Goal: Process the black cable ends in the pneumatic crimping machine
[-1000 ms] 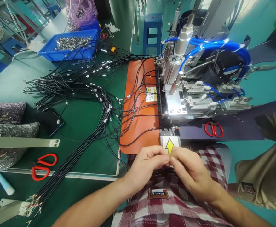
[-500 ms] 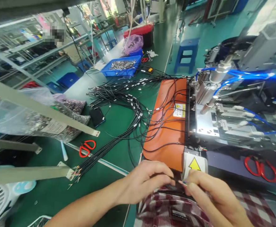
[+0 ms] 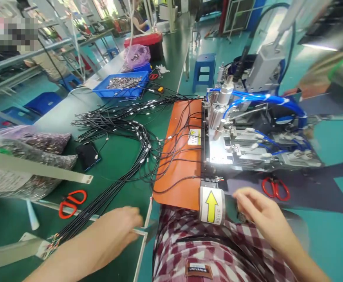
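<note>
My left hand (image 3: 123, 225) is over the green table near its front edge, beside a long bundle of black cables (image 3: 101, 201). Its fingers curl downward and are blurred, so whether they hold anything is hidden. To the right of the yellow-arrow roller cover (image 3: 212, 205), my right hand (image 3: 261, 209) hovers over the lap with thumb and fingers drawn together; anything between them cannot be made out. Several black cables lie across the orange mat (image 3: 176, 156) into the metal machine (image 3: 221, 154). One cable end with stripped coloured wires (image 3: 220, 179) sits at the machine's near edge.
Red-handled scissors (image 3: 71, 203) lie at the left, and another red-handled pair (image 3: 275, 188) at the right. A blue tray (image 3: 96, 92) of small metal parts, a dark phone (image 3: 87, 156) and plastic bags of parts (image 3: 51, 168) are on the table. A blue stool (image 3: 204, 70) stands behind.
My hands were together at the lap, holding a thin cable end. Now they are apart, the left moved left and the right near the roller cover. The view has swung right.
</note>
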### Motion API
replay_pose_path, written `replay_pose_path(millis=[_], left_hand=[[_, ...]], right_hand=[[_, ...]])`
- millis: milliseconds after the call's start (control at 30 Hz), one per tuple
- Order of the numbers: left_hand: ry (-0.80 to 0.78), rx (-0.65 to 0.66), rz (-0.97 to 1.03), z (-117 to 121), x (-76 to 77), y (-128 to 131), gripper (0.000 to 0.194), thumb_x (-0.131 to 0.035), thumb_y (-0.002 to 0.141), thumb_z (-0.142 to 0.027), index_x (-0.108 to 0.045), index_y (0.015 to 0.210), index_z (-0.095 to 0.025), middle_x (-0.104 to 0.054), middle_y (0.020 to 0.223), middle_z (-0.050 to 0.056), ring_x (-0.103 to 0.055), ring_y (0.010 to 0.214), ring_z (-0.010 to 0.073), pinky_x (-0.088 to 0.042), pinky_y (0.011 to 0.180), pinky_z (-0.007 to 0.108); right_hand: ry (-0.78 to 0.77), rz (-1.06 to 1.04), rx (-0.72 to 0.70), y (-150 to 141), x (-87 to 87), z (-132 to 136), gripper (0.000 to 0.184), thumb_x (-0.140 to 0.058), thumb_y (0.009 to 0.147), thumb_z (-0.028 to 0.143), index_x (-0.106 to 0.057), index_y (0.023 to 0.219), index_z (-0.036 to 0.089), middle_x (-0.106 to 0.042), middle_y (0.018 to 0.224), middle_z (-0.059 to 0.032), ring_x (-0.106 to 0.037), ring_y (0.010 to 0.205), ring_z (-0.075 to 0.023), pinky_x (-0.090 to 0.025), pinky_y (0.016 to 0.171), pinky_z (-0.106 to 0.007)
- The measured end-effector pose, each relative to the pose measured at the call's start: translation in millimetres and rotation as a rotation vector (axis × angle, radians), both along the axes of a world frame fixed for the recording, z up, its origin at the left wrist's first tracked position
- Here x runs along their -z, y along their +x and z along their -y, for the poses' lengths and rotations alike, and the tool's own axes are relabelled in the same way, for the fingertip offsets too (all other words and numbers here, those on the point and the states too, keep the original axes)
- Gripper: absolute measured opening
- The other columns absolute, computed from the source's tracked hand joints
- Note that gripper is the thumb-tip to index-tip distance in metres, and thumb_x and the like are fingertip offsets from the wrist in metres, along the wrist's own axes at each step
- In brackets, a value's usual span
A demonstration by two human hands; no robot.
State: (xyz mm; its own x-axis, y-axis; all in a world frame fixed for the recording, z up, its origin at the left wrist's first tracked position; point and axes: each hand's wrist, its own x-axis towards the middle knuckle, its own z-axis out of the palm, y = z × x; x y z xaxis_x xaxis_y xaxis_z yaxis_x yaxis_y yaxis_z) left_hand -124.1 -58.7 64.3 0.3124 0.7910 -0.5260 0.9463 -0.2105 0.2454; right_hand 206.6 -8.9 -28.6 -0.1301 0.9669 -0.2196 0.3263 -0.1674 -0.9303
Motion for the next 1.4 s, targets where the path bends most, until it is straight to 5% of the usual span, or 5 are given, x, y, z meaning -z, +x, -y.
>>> replay_pose_path(millis=[133,333,700,1067,1400], left_hand=[[0.338,0.089,0.331,-46,41.3,70,0.043,-0.031,0.093,-0.01,-0.048,0.132,-0.016,-0.056,0.127,0.013,-0.052,0.116,0.023,-0.043,0.1,0.039],[0.432,0.129,0.335,-62,93.6,105,0.061,-0.032,0.085,0.0,-0.03,0.145,-0.014,-0.048,0.132,0.017,-0.048,0.117,0.0273,-0.046,0.098,0.047],[0.586,0.179,0.229,-67,103.4,100,0.047,-0.036,0.088,-0.004,-0.049,0.133,-0.007,-0.052,0.129,0.021,-0.047,0.118,0.0319,-0.044,0.095,0.046],[0.727,0.215,0.247,-65,111.8,98,0.045,-0.038,0.088,-0.006,-0.051,0.131,-0.005,-0.056,0.127,0.019,-0.049,0.115,0.0308,-0.045,0.097,0.045],[0.738,0.201,0.192,-65,115.1,98,0.047,-0.036,0.088,-0.007,-0.049,0.133,-0.012,-0.056,0.13,0.015,-0.049,0.119,0.0305,-0.051,0.092,0.043]], right_hand=[[-0.098,-0.219,0.189,-6,20.4,-28,0.043,-0.068,0.074,0.055,-0.068,0.087,0.014,-0.059,0.065,-0.0005,-0.045,0.047,-0.0114,-0.036,0.045,-0.026],[-0.132,-0.322,0.265,-28,30.0,-39,0.045,-0.066,0.074,0.059,-0.066,0.08,0.014,-0.06,0.068,-0.0016,-0.047,0.049,-0.0114,-0.037,0.048,-0.026],[-0.189,-0.423,0.343,-38,35.6,-41,0.034,-0.072,0.071,0.047,-0.061,0.071,0.015,-0.057,0.062,0.0015,-0.044,0.049,-0.01,-0.033,0.05,-0.025],[-0.251,-0.514,0.287,-36,33.0,-39,0.038,-0.064,0.078,0.053,-0.06,0.068,0.016,-0.054,0.059,0.0012,-0.044,0.052,-0.011,-0.034,0.053,-0.025],[-0.255,-0.538,0.343,-38,34.4,-46,0.036,-0.076,0.067,0.049,-0.059,0.064,0.017,-0.052,0.058,0.0039,-0.041,0.052,-0.0099,-0.031,0.055,-0.025]])
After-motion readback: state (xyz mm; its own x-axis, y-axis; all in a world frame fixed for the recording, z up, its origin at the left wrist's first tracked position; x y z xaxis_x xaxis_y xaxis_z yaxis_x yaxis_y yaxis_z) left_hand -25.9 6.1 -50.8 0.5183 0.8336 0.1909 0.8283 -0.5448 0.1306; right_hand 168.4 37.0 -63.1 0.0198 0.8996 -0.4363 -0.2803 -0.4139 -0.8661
